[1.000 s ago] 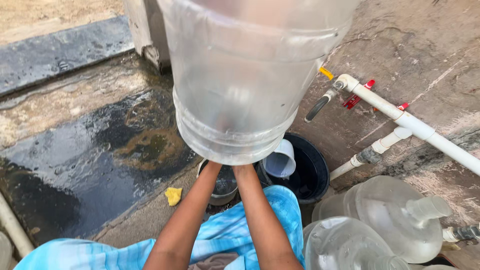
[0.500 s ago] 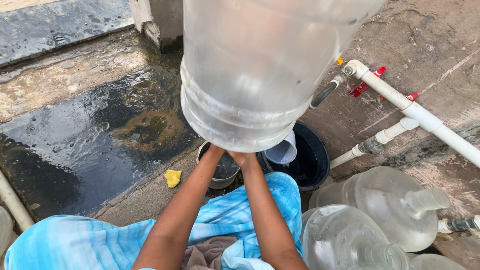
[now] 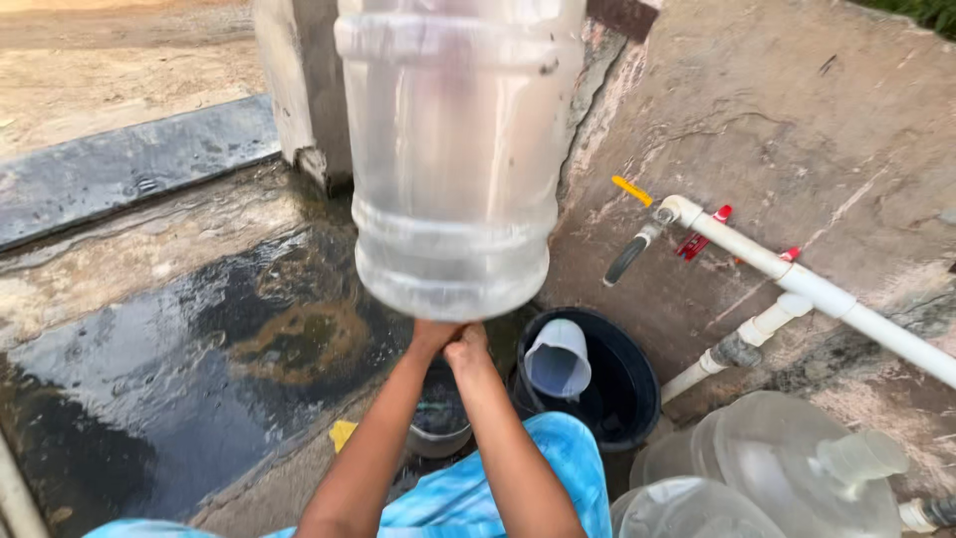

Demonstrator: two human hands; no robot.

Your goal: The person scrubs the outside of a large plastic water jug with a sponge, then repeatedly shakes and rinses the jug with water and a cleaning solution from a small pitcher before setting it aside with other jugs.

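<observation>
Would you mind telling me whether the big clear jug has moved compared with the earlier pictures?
Yes. The big clear jug, held from below by both hands, has tipped more upright and risen: its base now sits higher above the black bucket.

Three large clear water jugs show: one raised jug (image 3: 453,159) and two more lying at the lower right, (image 3: 787,463) and (image 3: 687,510). There is one black bucket (image 3: 622,384) (a single pale funnel (image 3: 558,359) inside it), one grey pot (image 3: 440,418), and two hands, left (image 3: 430,337) and right (image 3: 468,349).
</observation>
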